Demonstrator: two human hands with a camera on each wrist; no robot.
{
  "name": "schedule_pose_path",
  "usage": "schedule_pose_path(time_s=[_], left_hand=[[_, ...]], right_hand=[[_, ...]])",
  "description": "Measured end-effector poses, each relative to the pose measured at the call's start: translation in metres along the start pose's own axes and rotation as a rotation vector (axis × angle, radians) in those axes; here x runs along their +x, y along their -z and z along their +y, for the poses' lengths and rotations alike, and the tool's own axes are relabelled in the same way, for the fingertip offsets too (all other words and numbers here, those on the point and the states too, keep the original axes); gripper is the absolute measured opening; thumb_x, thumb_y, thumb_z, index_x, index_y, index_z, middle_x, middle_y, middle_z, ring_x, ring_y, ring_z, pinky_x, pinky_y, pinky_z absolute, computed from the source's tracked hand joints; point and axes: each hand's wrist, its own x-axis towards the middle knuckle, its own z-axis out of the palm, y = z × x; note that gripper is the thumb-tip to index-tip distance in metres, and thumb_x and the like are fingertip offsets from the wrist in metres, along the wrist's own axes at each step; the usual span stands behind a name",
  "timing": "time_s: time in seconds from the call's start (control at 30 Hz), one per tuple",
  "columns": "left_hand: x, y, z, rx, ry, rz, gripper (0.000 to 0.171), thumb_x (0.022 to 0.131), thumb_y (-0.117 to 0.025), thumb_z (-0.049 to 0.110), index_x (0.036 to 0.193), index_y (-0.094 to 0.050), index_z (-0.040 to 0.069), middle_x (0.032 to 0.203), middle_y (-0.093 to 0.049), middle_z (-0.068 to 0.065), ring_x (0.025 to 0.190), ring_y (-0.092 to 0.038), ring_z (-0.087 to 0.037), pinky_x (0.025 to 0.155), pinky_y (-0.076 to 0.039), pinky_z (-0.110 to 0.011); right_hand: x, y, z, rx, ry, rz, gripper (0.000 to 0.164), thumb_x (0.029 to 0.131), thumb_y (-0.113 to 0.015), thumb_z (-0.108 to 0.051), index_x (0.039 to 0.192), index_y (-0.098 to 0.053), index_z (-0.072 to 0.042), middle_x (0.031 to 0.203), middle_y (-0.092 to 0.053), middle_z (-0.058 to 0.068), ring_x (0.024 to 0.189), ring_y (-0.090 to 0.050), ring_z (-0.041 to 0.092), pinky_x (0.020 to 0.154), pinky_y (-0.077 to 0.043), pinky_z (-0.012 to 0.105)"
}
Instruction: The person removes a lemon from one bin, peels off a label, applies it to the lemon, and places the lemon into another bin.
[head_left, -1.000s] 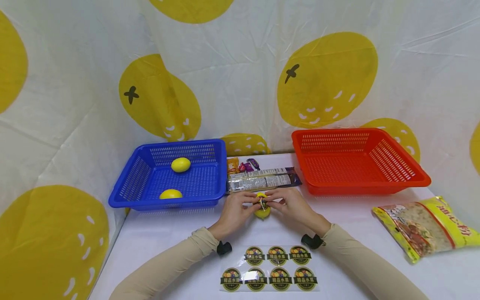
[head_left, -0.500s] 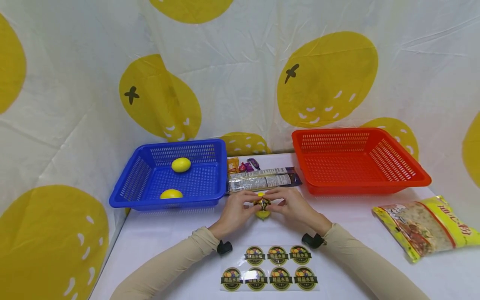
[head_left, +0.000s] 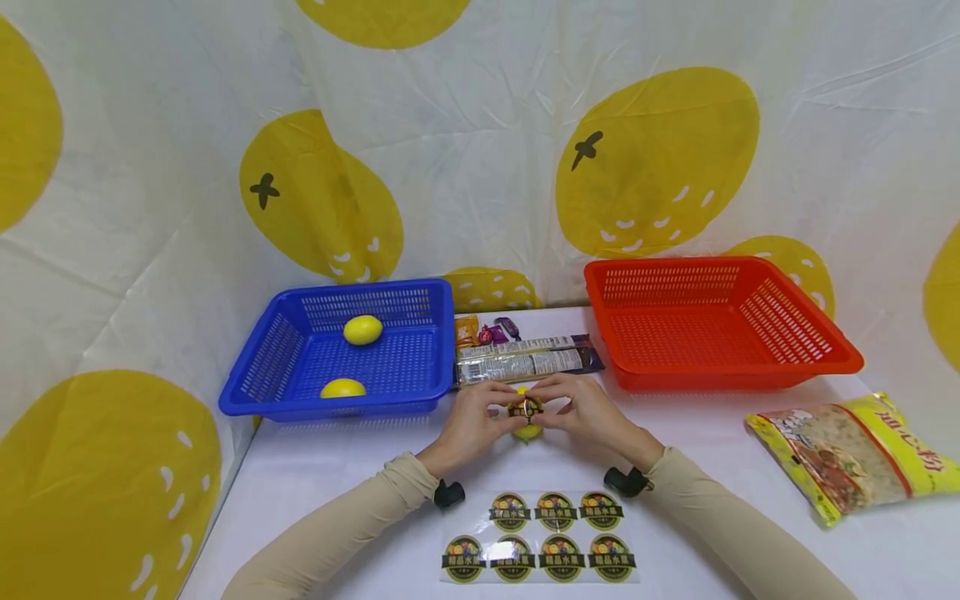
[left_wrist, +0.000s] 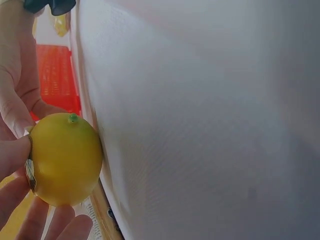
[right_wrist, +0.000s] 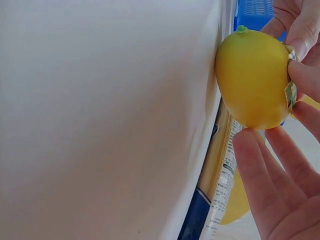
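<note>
A yellow lemon (head_left: 527,432) with a green stem tip is held between both hands at the middle of the table. A round dark sticker (head_left: 525,409) lies across its upper side, edges lifting a little from the skin in the right wrist view. My left hand (head_left: 469,421) grips the lemon from the left, thumb and index finger at the sticker's edge. From the right, my right hand (head_left: 583,410) does the same. Both wrist views show fingertips under the lemon (left_wrist: 67,162), its stem end facing the person. Closer to the person lies a clear sheet (head_left: 465,507) of similar stickers.
At the back left, a blue basket (head_left: 330,408) contains two lemons (head_left: 363,330). A red basket (head_left: 735,368) stands at the back right. Between them lie long packets (head_left: 525,362) and small wrapped sweets (head_left: 492,334). A yellow food bag (head_left: 855,454) rests at right.
Thumbs and fingertips have shifted slightly on the lemon, and more of the sticker's dark face shows between them. Baskets, sheet and packets have stayed put.
</note>
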Motion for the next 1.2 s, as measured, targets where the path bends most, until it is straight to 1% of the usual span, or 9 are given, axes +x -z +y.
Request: schedule_pose_path(time_s=[0.13, 0.27, 0.4, 0.5, 0.63, 0.77, 0.93, 1.07, 1.2], left_hand=[[0.0003, -0.0002, 0.0004, 0.0, -0.005, 0.007, 0.035, 0.084, -0.085, 0.026, 0.115, -0.079, 0.01, 0.12, -0.074, -0.005, 0.11, -0.071, -0.022, 0.084, -0.063, -0.033], [0.0005, -0.0006, 0.0009, 0.013, -0.002, 0.008, 0.034, 0.084, -0.085, 0.025, 0.115, -0.079, 0.011, 0.12, -0.074, -0.005, 0.11, -0.07, -0.022, 0.083, -0.063, -0.033], [0.0005, -0.0006, 0.0013, 0.021, 0.003, 0.011, 0.034, 0.084, -0.085, 0.025, 0.114, -0.079, 0.011, 0.12, -0.074, -0.005, 0.111, -0.07, -0.022, 0.082, -0.062, -0.031], [0.0009, -0.0005, 0.0008, 0.014, 0.006, 0.013, 0.034, 0.083, -0.086, 0.025, 0.113, -0.08, 0.011, 0.12, -0.074, -0.005, 0.111, -0.07, -0.022, 0.082, -0.062, -0.028], [0.0015, 0.0, -0.0007, -0.024, 0.013, 0.01, 0.033, 0.083, -0.086, 0.025, 0.112, -0.08, 0.011, 0.12, -0.074, -0.005, 0.112, -0.07, -0.022, 0.084, -0.063, -0.03], [0.0004, 0.0002, -0.0024, -0.082, 0.027, 0.007, 0.033, 0.084, -0.085, 0.024, 0.114, -0.079, 0.01, 0.125, -0.075, -0.006, 0.118, -0.07, -0.024, 0.088, -0.062, -0.033], [-0.0029, 0.0003, -0.0035, -0.16, 0.053, 0.019, 0.023, 0.09, -0.079, 0.015, 0.111, -0.079, 0.005, 0.125, -0.075, -0.011, 0.116, -0.072, -0.027, 0.088, -0.061, -0.027], [-0.0034, 0.0008, -0.0035, -0.166, 0.059, 0.032, 0.016, 0.091, -0.077, 0.011, 0.106, -0.08, 0.004, 0.121, -0.076, -0.013, 0.113, -0.074, -0.027, 0.086, -0.061, -0.023], [-0.003, 0.0009, -0.0035, -0.161, 0.06, 0.029, 0.016, 0.091, -0.077, 0.012, 0.104, -0.081, 0.005, 0.121, -0.076, -0.013, 0.112, -0.074, -0.027, 0.085, -0.061, -0.022]], right_hand=[[0.0008, 0.0002, -0.0008, -0.015, 0.005, 0.0, 0.036, 0.083, -0.086, -0.02, 0.116, -0.079, -0.01, 0.116, -0.076, 0.008, 0.107, -0.071, 0.029, 0.072, -0.064, 0.036], [0.0005, -0.0011, -0.001, -0.036, -0.001, -0.005, 0.037, 0.081, -0.088, -0.021, 0.116, -0.079, -0.011, 0.116, -0.075, 0.007, 0.107, -0.07, 0.027, 0.07, -0.063, 0.031], [-0.0003, -0.0032, -0.0016, -0.04, 0.002, 0.005, 0.039, 0.078, -0.09, -0.021, 0.115, -0.08, -0.011, 0.114, -0.075, 0.008, 0.105, -0.07, 0.027, 0.068, -0.062, 0.025], [-0.0002, -0.0038, -0.0031, -0.04, -0.003, 0.016, 0.038, 0.078, -0.09, -0.021, 0.113, -0.08, -0.011, 0.113, -0.075, 0.007, 0.103, -0.07, 0.027, 0.068, -0.061, 0.024], [0.0002, -0.0034, -0.005, -0.035, -0.022, 0.011, 0.037, 0.078, -0.09, -0.022, 0.112, -0.081, -0.011, 0.113, -0.074, 0.007, 0.104, -0.069, 0.026, 0.069, -0.061, 0.025], [-0.0005, -0.0026, -0.0047, -0.032, -0.03, 0.007, 0.039, 0.08, -0.089, -0.024, 0.115, -0.079, -0.01, 0.114, -0.074, 0.008, 0.103, -0.07, 0.026, 0.07, -0.062, 0.026], [-0.0012, -0.0018, -0.0033, -0.03, -0.022, 0.012, 0.041, 0.08, -0.089, -0.025, 0.116, -0.079, -0.009, 0.114, -0.076, 0.008, 0.102, -0.071, 0.026, 0.071, -0.063, 0.03], [-0.0008, -0.0032, -0.0026, -0.032, -0.012, 0.042, 0.038, 0.078, -0.09, -0.023, 0.111, -0.08, -0.007, 0.114, -0.078, 0.01, 0.102, -0.074, 0.028, 0.07, -0.064, 0.033], [-0.0015, -0.0048, -0.0022, -0.019, -0.026, 0.074, 0.034, 0.076, -0.091, -0.021, 0.105, -0.082, -0.005, 0.113, -0.078, 0.012, 0.103, -0.075, 0.03, 0.07, -0.064, 0.032]])
